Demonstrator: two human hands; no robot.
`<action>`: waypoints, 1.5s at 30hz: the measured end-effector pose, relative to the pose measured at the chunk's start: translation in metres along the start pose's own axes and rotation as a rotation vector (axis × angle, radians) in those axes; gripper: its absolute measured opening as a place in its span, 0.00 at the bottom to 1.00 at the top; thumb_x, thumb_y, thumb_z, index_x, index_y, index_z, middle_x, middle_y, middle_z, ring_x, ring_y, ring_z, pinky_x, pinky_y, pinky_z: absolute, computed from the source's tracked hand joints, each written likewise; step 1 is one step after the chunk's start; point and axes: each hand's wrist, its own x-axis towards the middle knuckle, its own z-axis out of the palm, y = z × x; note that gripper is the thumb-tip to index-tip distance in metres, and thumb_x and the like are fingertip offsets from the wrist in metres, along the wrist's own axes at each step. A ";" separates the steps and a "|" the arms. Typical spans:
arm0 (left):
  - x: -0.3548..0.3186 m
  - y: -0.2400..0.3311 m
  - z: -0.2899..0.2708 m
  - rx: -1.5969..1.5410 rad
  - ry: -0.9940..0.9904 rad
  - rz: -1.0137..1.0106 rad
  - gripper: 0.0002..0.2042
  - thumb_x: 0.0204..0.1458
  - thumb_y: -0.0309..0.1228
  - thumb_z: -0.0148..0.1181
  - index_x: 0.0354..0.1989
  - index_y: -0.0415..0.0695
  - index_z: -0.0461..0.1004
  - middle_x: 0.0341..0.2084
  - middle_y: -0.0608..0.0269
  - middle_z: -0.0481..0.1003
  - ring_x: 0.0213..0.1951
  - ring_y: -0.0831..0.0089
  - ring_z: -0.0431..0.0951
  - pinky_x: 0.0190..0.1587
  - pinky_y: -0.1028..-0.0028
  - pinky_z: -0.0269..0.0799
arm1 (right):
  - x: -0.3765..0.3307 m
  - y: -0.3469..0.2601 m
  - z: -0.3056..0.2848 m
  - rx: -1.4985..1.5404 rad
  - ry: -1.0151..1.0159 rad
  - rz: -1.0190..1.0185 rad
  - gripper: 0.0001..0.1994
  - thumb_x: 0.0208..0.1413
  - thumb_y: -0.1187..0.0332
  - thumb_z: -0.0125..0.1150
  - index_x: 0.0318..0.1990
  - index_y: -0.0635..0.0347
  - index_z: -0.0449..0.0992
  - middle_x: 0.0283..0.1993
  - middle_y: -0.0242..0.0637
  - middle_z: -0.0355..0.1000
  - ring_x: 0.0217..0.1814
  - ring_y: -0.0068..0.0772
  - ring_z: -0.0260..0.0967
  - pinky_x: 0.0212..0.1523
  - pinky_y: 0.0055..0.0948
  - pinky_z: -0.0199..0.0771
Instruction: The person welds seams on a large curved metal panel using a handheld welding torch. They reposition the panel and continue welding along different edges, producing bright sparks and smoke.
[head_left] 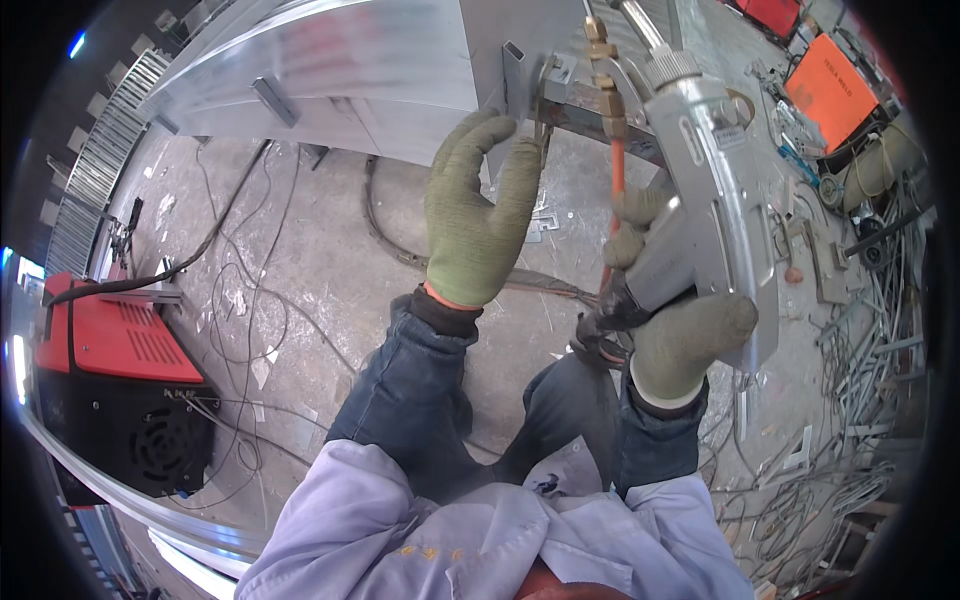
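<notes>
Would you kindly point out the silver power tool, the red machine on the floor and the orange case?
Silver power tool (700, 190), head view, on its metal body.
Red machine (125, 345), head view, on its red top panel.
Orange case (828, 88), head view, on its lid.

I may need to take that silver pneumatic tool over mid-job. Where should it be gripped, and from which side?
Probably the handle of the silver tool, where the right hand wraps it now, coming from below. The head is broad and flat, and the orange hose and brass fittings crowd its left side. The left hand steadies the metal frame.
</notes>
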 end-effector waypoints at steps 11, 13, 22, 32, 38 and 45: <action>0.012 -0.003 -0.005 0.069 -0.144 0.160 0.28 0.73 0.40 0.55 0.73 0.31 0.63 0.69 0.35 0.66 0.71 0.42 0.67 0.74 0.54 0.62 | 0.020 0.038 0.020 -0.140 -0.248 -0.284 0.46 0.67 0.26 0.48 0.62 0.70 0.73 0.44 0.39 0.80 0.35 0.23 0.71 0.32 0.26 0.68; 0.015 -0.004 -0.004 0.021 -0.143 0.144 0.30 0.73 0.42 0.55 0.73 0.31 0.63 0.69 0.34 0.65 0.71 0.42 0.68 0.73 0.54 0.63 | 0.021 0.040 0.020 -0.115 -0.258 -0.280 0.44 0.69 0.28 0.49 0.62 0.70 0.73 0.44 0.39 0.80 0.35 0.23 0.71 0.32 0.26 0.68; 0.034 -0.001 0.007 -0.087 -0.038 0.162 0.34 0.72 0.47 0.56 0.74 0.30 0.62 0.67 0.34 0.66 0.68 0.44 0.70 0.71 0.55 0.65 | 0.016 0.035 0.015 -0.159 -0.251 -0.272 0.40 0.72 0.32 0.50 0.62 0.69 0.73 0.44 0.39 0.80 0.40 0.28 0.74 0.38 0.27 0.73; 0.041 0.011 0.003 -0.162 -0.083 0.049 0.36 0.70 0.47 0.58 0.76 0.32 0.60 0.66 0.38 0.69 0.66 0.49 0.72 0.70 0.55 0.67 | 0.020 0.026 0.019 -0.108 -0.255 -0.240 0.42 0.70 0.29 0.49 0.63 0.68 0.72 0.45 0.40 0.81 0.38 0.27 0.75 0.35 0.27 0.73; 0.042 0.008 0.003 -0.127 -0.097 0.064 0.35 0.71 0.47 0.57 0.78 0.34 0.59 0.68 0.38 0.69 0.69 0.49 0.70 0.72 0.55 0.65 | 0.021 0.032 0.022 -0.085 -0.223 -0.270 0.41 0.71 0.30 0.48 0.63 0.68 0.72 0.45 0.40 0.81 0.36 0.26 0.75 0.34 0.27 0.73; 0.041 0.008 0.002 -0.145 -0.092 0.067 0.36 0.71 0.46 0.57 0.80 0.35 0.56 0.67 0.40 0.69 0.69 0.51 0.70 0.72 0.56 0.65 | 0.024 0.031 0.016 -0.140 -0.291 -0.290 0.39 0.73 0.33 0.49 0.64 0.68 0.72 0.46 0.40 0.80 0.38 0.26 0.75 0.37 0.27 0.73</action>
